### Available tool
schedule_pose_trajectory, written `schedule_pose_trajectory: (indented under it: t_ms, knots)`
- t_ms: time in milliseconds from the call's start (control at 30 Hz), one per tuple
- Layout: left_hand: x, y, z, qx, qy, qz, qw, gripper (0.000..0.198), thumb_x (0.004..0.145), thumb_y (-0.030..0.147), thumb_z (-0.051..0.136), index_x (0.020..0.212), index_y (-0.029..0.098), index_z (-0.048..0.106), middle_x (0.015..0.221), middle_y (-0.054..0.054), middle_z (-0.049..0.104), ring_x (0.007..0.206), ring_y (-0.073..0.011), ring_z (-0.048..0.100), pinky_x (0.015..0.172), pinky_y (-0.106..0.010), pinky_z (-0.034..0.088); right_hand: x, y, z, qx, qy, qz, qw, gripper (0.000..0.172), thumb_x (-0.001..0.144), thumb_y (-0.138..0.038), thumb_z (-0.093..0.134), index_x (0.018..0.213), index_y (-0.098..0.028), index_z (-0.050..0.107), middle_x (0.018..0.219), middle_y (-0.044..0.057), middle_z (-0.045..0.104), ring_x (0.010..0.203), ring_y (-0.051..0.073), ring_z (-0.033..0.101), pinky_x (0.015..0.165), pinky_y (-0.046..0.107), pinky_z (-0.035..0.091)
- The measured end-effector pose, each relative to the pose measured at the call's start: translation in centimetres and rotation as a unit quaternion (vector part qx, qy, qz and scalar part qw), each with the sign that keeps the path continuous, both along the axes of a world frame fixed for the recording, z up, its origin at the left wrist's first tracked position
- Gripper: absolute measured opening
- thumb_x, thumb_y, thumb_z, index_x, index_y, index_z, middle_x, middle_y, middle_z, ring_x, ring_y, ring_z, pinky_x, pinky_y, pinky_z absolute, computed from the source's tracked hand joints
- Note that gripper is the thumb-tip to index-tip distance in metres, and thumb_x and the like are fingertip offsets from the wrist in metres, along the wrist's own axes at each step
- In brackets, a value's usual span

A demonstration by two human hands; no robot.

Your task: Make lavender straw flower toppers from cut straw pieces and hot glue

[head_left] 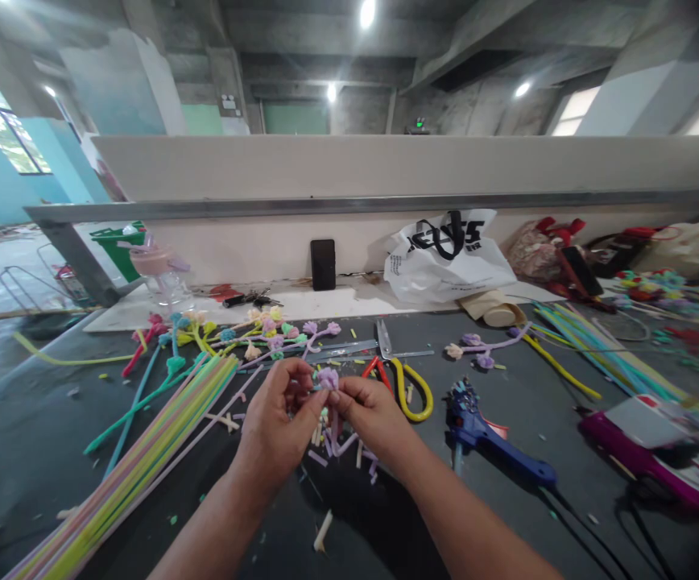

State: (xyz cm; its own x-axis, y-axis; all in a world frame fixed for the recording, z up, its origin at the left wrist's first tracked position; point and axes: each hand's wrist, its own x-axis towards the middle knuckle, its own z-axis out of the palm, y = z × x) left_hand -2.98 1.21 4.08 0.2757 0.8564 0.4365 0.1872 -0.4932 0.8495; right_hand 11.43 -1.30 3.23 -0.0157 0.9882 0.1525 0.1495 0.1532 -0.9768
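Our left hand [280, 412] and right hand [369, 409] meet fingertip to fingertip, both pinching the flower [328, 377] between them above the table [35, 451]. Its stem [333, 425] hangs downward (toward us), equally near both hands, and the glue gun [494, 439] lies off right.

A: Between left hand [277, 415] and right hand [369, 415]?
B: Purple flower [328, 377], plastic by its look.
A: Right of them?
B: Glossy blue plastic glue gun [494, 441]. Left: smooth plastic straws [144, 451], matt dark tabletop [41, 475].
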Motion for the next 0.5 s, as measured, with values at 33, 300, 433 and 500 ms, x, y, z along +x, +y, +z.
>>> schedule_pose_trajectory:
  t_ms: [33, 300, 433, 500]
  knots:
    - [0.05, 0.08, -0.08, -0.015, -0.014, -0.006, 1.000, 0.031, 0.076, 0.023, 0.059, 0.105, 0.021, 0.048, 0.089, -0.001, 0.053, 0.059, -0.0087, 0.053, 0.054, -0.022, 0.045, -0.02, -0.02, 0.02, 0.008, -0.010, -0.004, 1.000, 0.027, 0.077, -0.033, 0.054, 0.056, -0.017, 0.053, 0.047, -0.003, 0.052, 0.044, 0.010, 0.050, 0.046, 0.020, 0.037]
    - [-0.16, 0.78, -0.05, 0.040, 0.000, -0.018, 0.999, 0.014, 0.076, 0.018, 0.058, 0.089, 0.020, 0.063, 0.095, -0.005, 0.058, 0.084, -0.0159, 0.058, 0.071, -0.027, 0.049, -0.42, -0.24, 0.33, -0.019, 0.050, 0.044, 0.998, 0.029, 0.072, -0.040, 0.065, 0.060, -0.015, 0.057, 0.050, -0.004, 0.055, 0.047, 0.008, 0.049, 0.048, 0.019, 0.037]
    - [-0.34, 0.79, -0.07, 0.019, -0.013, -0.021, 1.000, 0.014, 0.076, 0.017, 0.057, 0.089, 0.019, 0.063, 0.094, -0.004, 0.058, 0.083, -0.0157, 0.060, 0.073, -0.028, 0.049, -0.19, -0.32, 0.01, -0.066, 0.196, 0.126, 0.970, 0.030, 0.072, -0.041, 0.067, 0.081, -0.013, 0.062, 0.068, 0.000, 0.062, 0.060, 0.010, 0.058, 0.059, 0.023, 0.044]
    - [-0.36, 0.76, -0.01, 0.019, -0.016, -0.019, 1.000, 0.015, 0.076, 0.015, 0.057, 0.089, 0.019, 0.062, 0.095, -0.004, 0.058, 0.082, -0.0153, 0.060, 0.072, -0.027, 0.049, -0.17, -0.29, -0.29, -0.084, 0.242, 0.133, 0.957, 0.028, 0.074, -0.039, 0.066, 0.084, -0.014, 0.062, 0.072, 0.000, 0.062, 0.062, 0.011, 0.061, 0.061, 0.024, 0.046]
